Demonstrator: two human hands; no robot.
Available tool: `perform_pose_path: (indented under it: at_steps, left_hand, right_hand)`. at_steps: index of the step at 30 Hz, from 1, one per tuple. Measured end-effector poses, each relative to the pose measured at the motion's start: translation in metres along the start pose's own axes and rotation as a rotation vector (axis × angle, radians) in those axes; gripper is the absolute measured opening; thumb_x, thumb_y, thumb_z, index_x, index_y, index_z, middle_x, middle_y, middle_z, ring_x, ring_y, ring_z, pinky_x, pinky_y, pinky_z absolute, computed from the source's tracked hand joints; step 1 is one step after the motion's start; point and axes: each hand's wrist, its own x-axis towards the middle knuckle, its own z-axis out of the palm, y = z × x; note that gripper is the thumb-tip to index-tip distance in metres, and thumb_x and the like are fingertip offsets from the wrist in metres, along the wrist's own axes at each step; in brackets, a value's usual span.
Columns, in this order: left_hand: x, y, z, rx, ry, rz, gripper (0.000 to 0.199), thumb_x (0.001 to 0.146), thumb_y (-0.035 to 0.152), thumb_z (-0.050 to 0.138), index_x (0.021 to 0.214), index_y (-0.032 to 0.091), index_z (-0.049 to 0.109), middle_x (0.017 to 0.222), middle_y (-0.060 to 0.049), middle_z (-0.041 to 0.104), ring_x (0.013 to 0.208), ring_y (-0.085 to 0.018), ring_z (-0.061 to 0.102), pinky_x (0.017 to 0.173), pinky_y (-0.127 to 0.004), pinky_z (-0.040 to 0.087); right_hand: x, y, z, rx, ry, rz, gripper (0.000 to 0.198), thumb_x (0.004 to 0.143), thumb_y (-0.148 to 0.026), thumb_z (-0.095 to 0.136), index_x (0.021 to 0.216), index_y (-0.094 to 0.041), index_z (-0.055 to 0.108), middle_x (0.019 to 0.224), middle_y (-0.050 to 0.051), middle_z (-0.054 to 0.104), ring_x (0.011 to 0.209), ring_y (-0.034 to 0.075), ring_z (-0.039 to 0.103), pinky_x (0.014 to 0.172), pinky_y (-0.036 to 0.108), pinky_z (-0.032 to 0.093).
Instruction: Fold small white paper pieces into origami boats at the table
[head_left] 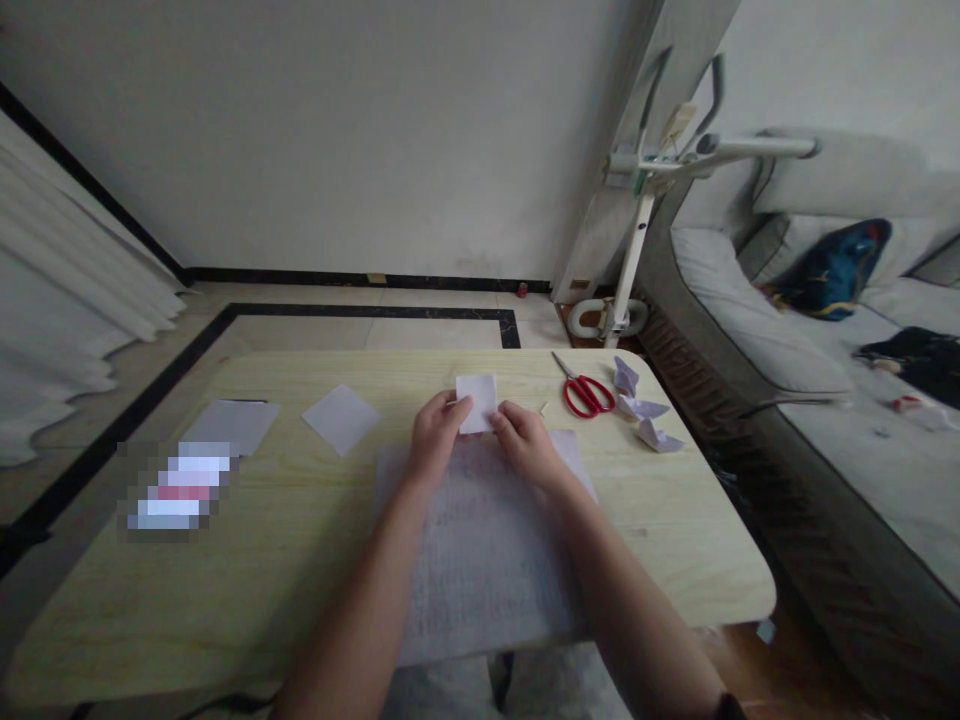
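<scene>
A small white square of paper (478, 402) is held up between my hands, just above the far edge of a large printed sheet (487, 560). My left hand (437, 432) pinches its left side, the thumb on the near face. At the lower right corner, my right hand (527, 437) grips the paper between thumb and fingers. Fingers behind the paper are hidden. To the right lie red-handled scissors (587, 395) and several folded paper pieces (641, 408). On the left rests a loose white paper square (342, 419).
A white paper stack (234, 426) and a blurred-out phone-like object (180, 492) lie on the left of the wooden table (300, 570). Beyond the table's right edge stand a grey sofa (757, 320) and a white exercise frame (632, 260).
</scene>
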Motion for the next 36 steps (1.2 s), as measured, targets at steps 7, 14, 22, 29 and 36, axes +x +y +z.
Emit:
perform_pose_path:
  at_steps: [7, 14, 22, 29, 36]
  left_hand:
    - [-0.002, -0.006, 0.003, -0.015, 0.039, -0.067, 0.034, 0.071, 0.044, 0.067, 0.055, 0.015, 0.056, 0.048, 0.004, 0.043, 0.047, -0.010, 0.040, 0.046, -0.022, 0.028]
    - [0.003, -0.010, 0.004, -0.236, 0.217, -0.120, 0.034, 0.070, 0.048, 0.067, 0.066, 0.015, 0.059, 0.059, 0.002, 0.053, 0.054, -0.011, 0.048, 0.050, -0.022, 0.035]
    - [-0.003, -0.012, 0.011, -0.255, 0.074, -0.136, 0.035, 0.069, 0.046, 0.071, 0.059, 0.016, 0.055, 0.048, 0.006, 0.042, 0.044, -0.008, 0.037, 0.044, -0.022, 0.027]
    - [-0.005, -0.002, 0.007, -0.210, 0.111, -0.044, 0.035, 0.071, 0.045, 0.066, 0.057, 0.017, 0.051, 0.052, 0.005, 0.044, 0.047, -0.009, 0.040, 0.044, -0.021, 0.030]
    - [-0.008, 0.000, 0.007, -0.109, 0.071, 0.032, 0.037, 0.076, 0.044, 0.062, 0.053, 0.017, 0.053, 0.051, 0.003, 0.048, 0.050, -0.010, 0.044, 0.048, -0.022, 0.034]
  right_hand:
    - [0.002, -0.002, -0.004, 0.010, -0.003, 0.042, 0.040, 0.094, -0.048, 0.041, 0.065, -0.022, 0.042, 0.057, -0.004, 0.043, 0.055, 0.013, 0.041, 0.053, 0.025, 0.032]
    - [0.005, 0.006, -0.007, 0.004, 0.128, 0.051, 0.044, 0.095, -0.052, 0.038, 0.063, -0.022, 0.042, 0.054, -0.003, 0.044, 0.053, 0.013, 0.042, 0.053, 0.025, 0.033]
    - [0.011, -0.007, 0.000, 0.218, 0.183, 0.045, 0.028, 0.084, -0.046, 0.059, 0.078, -0.019, 0.058, 0.065, 0.000, 0.058, 0.057, 0.013, 0.052, 0.054, 0.025, 0.041]
    - [0.012, -0.015, -0.011, 0.294, 0.128, 0.127, 0.031, 0.080, -0.047, 0.063, 0.073, -0.018, 0.055, 0.054, -0.003, 0.055, 0.048, 0.011, 0.051, 0.047, 0.024, 0.040]
    - [0.000, -0.022, -0.016, 0.304, 0.142, 0.150, 0.027, 0.080, -0.045, 0.063, 0.077, -0.018, 0.059, 0.059, -0.001, 0.058, 0.053, 0.013, 0.054, 0.052, 0.026, 0.044]
